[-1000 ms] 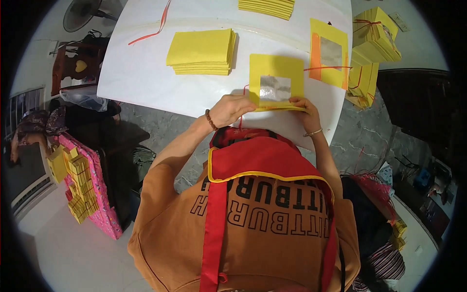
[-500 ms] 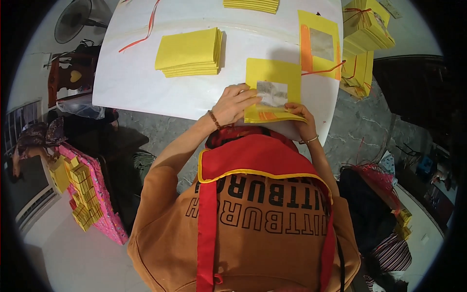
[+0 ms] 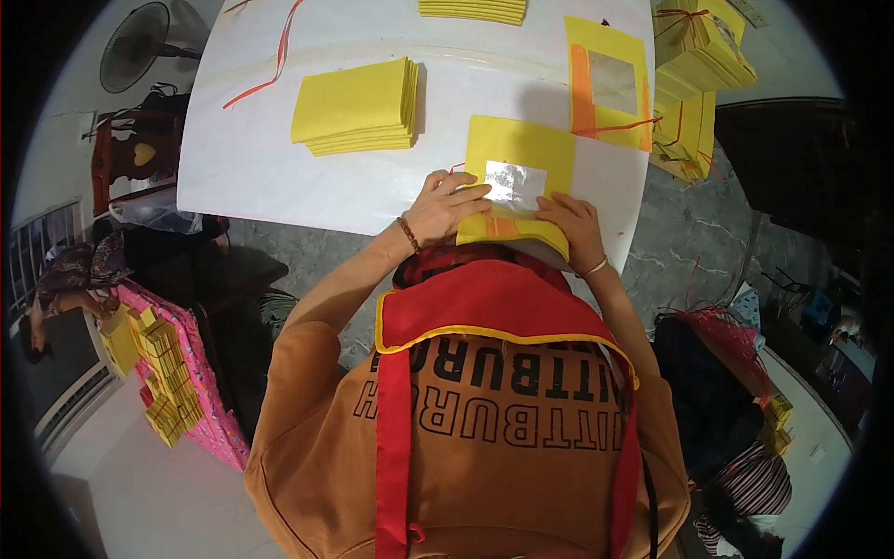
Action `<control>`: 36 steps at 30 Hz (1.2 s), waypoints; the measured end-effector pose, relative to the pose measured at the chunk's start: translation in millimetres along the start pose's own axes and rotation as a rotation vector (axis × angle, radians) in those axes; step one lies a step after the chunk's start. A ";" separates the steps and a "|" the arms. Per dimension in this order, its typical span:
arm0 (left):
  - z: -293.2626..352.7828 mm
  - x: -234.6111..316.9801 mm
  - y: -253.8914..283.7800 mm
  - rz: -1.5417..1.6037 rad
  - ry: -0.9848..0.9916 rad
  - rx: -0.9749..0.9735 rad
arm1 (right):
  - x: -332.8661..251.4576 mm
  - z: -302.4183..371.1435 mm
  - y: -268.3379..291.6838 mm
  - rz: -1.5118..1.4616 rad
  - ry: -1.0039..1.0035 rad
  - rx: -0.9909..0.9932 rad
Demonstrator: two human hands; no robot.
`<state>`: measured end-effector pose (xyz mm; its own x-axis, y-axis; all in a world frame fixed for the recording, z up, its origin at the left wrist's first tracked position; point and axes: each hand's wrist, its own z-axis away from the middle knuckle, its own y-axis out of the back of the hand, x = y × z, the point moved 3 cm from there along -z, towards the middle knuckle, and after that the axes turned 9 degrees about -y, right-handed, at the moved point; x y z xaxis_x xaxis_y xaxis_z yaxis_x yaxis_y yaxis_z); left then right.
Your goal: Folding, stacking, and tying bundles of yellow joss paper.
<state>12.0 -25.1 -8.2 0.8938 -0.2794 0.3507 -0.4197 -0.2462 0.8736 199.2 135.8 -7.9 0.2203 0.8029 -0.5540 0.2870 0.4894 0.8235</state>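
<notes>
A yellow paper sheet (image 3: 561, 154) with a silver foil square (image 3: 517, 184) and an orange band (image 3: 500, 226) lies at the table's near edge. My left hand (image 3: 442, 209) is over its left side, fingers stretched toward the foil, thumb out of sight. On the near right side, my right hand (image 3: 575, 229) grips the paper with bent fingers. Between my hands the near edge curves and is partly hidden by the red cap or hood below. Left of the sheet is a neat stack of folded yellow paper (image 3: 354, 102).
Another foil-faced yellow sheet (image 3: 631, 130) lies at the table's right edge, a red tie across it. Beyond that are tied yellow bundles (image 3: 694, 61). One more stack (image 3: 473, 9) sits at the far edge. A person (image 3: 84, 265) is beside a pink-covered surface (image 3: 214, 410) with yellow bundles.
My right hand has shifted from the near right corner up along the sheet's side. The near edge now bows more, and the foil looks brighter. My left hand stays about where it was.
</notes>
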 end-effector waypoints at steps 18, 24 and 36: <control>-43.3 -35.2 -6.4 0.238 0.851 -0.010 | 5.5 -34.0 -8.6 -0.483 -0.831 0.278; -49.7 -43.7 -1.8 0.331 0.915 -0.104 | 8.6 -32.8 -10.4 -0.408 -0.727 0.268; -43.6 -45.9 -12.4 0.323 0.953 -0.011 | 17.5 -35.6 -15.5 -0.336 -0.755 0.201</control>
<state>-17.0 31.3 -20.4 0.4934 0.5288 0.6906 -0.6671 -0.2794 0.6906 165.4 154.4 -26.0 0.6361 0.1482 -0.7573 0.5930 0.5341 0.6026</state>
